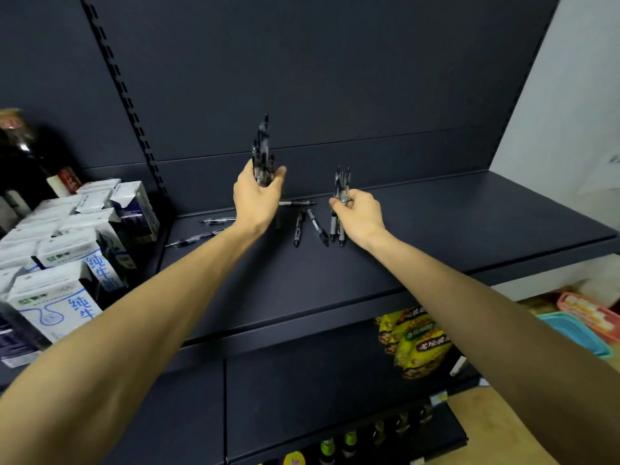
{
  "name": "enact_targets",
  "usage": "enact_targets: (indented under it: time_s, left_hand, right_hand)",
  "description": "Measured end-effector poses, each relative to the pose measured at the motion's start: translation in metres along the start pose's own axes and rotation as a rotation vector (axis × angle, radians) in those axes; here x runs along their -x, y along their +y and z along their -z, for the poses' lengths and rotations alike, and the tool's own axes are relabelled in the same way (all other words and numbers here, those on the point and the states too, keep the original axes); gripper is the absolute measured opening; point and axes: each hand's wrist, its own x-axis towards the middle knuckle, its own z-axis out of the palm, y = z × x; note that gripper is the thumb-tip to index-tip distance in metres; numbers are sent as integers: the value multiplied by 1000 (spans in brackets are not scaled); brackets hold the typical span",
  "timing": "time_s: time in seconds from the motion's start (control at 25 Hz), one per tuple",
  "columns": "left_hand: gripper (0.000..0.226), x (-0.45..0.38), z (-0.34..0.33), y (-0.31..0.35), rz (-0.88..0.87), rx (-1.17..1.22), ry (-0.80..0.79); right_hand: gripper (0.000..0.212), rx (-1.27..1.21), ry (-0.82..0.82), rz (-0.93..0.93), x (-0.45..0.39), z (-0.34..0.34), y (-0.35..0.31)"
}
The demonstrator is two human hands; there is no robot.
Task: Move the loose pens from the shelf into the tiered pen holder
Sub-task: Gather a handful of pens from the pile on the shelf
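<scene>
My left hand (256, 196) is curled around the tiered pen holder (262, 156), a clear stepped stand with several dark pens upright in it, raised near the back of the dark shelf (436, 229). My right hand (357, 214) grips a bundle of several pens (340, 196), tips pointing up, lower ends near the shelf. Loose pens lie on the shelf: one (297, 203) between my hands, two (307, 226) just below it, and two more (214, 221) left of my left wrist.
Milk cartons (67, 250) crowd the adjoining shelf on the left, with a dark bottle (27, 156) behind them. Snack bags (416, 340) sit on the lower shelf at right, plastic baskets (583, 323) beyond. Bottles (339, 448) stand on the bottom shelf.
</scene>
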Motion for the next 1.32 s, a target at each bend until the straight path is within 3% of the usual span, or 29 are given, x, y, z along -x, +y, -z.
enact_targets:
  time_s: [0.2,0.72,1.32]
  left_hand:
    - [38,14,5,-5,11,-18,-55]
    - [37,67,29,10,90,-19,-49]
    - [42,199,95,36,35,-161,-49]
  right_hand:
    - [21,15,-8,-9,11,-1,-5]
    - [31,28,85,6,79,11,-10]
    - [30,-34,305,222,220,5,-13]
